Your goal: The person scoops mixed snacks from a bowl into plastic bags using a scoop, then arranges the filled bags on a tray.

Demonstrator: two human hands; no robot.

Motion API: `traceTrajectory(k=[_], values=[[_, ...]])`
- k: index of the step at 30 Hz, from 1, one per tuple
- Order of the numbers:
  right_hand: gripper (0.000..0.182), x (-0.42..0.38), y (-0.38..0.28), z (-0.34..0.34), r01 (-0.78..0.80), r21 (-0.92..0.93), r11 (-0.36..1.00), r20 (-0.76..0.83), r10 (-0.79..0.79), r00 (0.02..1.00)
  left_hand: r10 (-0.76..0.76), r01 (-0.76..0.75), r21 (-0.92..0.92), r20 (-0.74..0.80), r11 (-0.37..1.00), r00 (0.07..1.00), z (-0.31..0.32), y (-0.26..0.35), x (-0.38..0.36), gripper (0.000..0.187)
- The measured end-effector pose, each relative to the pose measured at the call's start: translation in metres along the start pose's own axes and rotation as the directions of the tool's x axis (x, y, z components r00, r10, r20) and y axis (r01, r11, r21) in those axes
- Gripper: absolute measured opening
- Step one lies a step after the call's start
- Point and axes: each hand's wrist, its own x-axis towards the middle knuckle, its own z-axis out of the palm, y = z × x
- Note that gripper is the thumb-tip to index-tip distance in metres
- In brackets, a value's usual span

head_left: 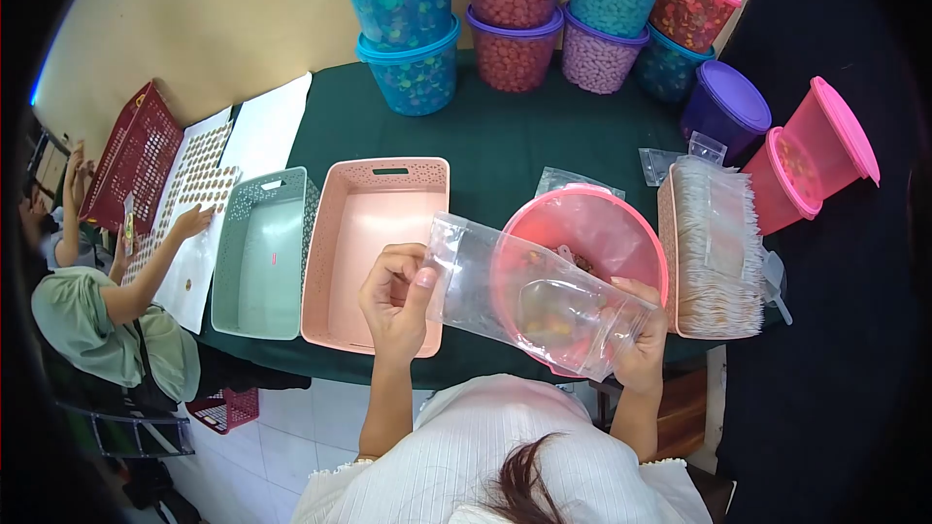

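**Bag pinched at both ends above the near table edge**

While I watch from above, my left hand (393, 293) and right hand (643, 335) each clamp an end of the clear plastic zip bag (529, 296), held over the round pink plastic tub (621, 223). Beyond the left hand the pink rectangular plastic basket (427, 184) stands open; stacked lidded bead containers (413, 29) line the far edge.

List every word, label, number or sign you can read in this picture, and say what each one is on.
No text can be read anywhere.
The clear bag held by the left hand and right hand: no print visible.
The stacked tubs at the back: no labels show.
The pink basket and green basket: plain; a tiny red mark inside the green one is too small to read.
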Motion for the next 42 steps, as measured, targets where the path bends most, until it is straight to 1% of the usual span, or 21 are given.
traceTrajectory(k=[3,5,7,12,16,18,20,22,24,26,28,31,32,33,34,36,37,38,40,41,42], values=[[0.032,0.001,0.004,-0.002,-0.007,-0.032,0.999,0.006,0.007,1.000,-0.044,0.042,0.025,0.098,0.999,0.994,-0.007,0.000,0.003,0.020],[0.032,0.001,0.005,-0.001,-0.040,0.033,0.999,0.024,0.040,0.999,-0.080,0.073,0.061,0.120,0.995,0.990,-0.009,0.002,0.007,0.019],[0.032,0.004,0.006,0.000,-0.023,0.019,1.000,0.008,0.023,1.000,-0.115,0.102,0.097,0.140,0.990,0.983,-0.010,0.001,0.008,0.019],[0.033,0.003,0.010,-0.003,-0.057,0.022,0.998,0.010,0.057,0.998,-0.006,-0.019,0.169,0.147,0.985,0.989,-0.005,0.000,0.009,0.017],[0.035,0.005,0.008,-0.004,-0.081,-0.021,0.997,0.027,0.081,0.996,-0.042,0.003,0.230,0.168,0.973,0.985,-0.010,-0.006,0.011,0.019],[0.036,0.005,0.008,-0.007,-0.077,-0.033,0.997,0.039,0.078,0.996,0.003,-0.029,0.181,0.141,0.983,0.990,-0.010,-0.006,0.011,0.022],[0.036,0.006,0.007,-0.011,-0.116,0.021,0.993,0.062,0.114,0.992,-0.008,-0.014,0.134,0.165,0.991,0.986,-0.012,-0.005,0.011,0.022],[0.034,0.009,0.006,-0.010,-0.085,0.042,0.996,0.038,0.083,0.996,-0.016,0.000,0.087,0.186,0.996,0.982,-0.012,-0.004,0.010,0.024],[0.032,0.011,0.003,-0.008,-0.055,0.064,0.996,0.012,0.054,0.998,-0.051,0.062,-0.051,0.191,0.997,0.980,-0.009,-0.002,0.009,0.027],[0.028,0.011,-0.002,-0.007,-0.206,0.251,0.946,-0.027,0.219,0.975,-0.074,0.098,-0.126,0.185,0.987,0.980,-0.006,-0.002,0.007,0.027],[0.026,0.012,0.002,-0.006,-0.171,0.178,0.969,-0.040,0.181,0.983,-0.094,0.131,-0.203,0.181,0.970,0.979,-0.008,-0.007,0.005,0.027],[0.021,0.013,0.005,-0.010,-0.128,0.075,0.989,-0.033,0.131,0.991,-0.092,0.113,-0.102,0.190,0.988,0.977,-0.020,-0.018,0.002,0.025],[0.019,0.013,0.005,-0.011,-0.121,0.047,0.992,-0.017,0.122,0.992,-0.059,0.038,0.095,0.229,0.995,0.972,-0.022,-0.016,0.004,0.021],[0.016,0.015,0.001,-0.009,-0.168,0.125,0.978,-0.027,0.173,0.985,-0.035,-0.046,0.284,0.274,0.958,0.961,-0.023,-0.014,0.004,0.020],[0.016,0.016,0.001,-0.007,-0.170,0.125,0.977,-0.031,0.176,0.984,-0.039,-0.043,0.284,0.276,0.958,0.960,-0.021,-0.010,0.004,0.020],[0.015,0.017,0.002,-0.004,-0.158,0.130,0.979,-0.029,0.163,0.986,0.197,-0.269,0.597,0.185,0.756,0.963,-0.012,0.003,0.003,0.038],[0.013,0.017,0.003,-0.003,-0.174,0.105,0.979,-0.028,0.178,0.984,0.258,-0.302,0.546,0.157,0.782,0.953,-0.005,0.009,-0.001,0.060],[0.013,0.016,0.005,0.000,-0.178,0.104,0.979,-0.033,0.182,0.983,0.253,-0.300,0.544,0.160,0.784,0.954,0.002,0.017,-0.006,0.060],[0.012,0.014,0.012,0.004,-0.258,0.129,0.957,0.050,0.254,0.966,0.420,-0.481,0.453,0.235,0.751,0.876,0.015,0.034,-0.015,0.079],[0.014,0.013,0.014,0.004,-0.285,0.117,0.951,0.111,0.273,0.956,0.416,-0.478,0.452,0.235,0.753,0.878,0.019,0.042,-0.016,0.079],[0.014,0.013,0.013,0.007,-0.289,0.116,0.950,0.110,0.277,0.955,0.291,-0.495,0.480,0.438,0.724,0.851,0.023,0.048,-0.015,0.087]])
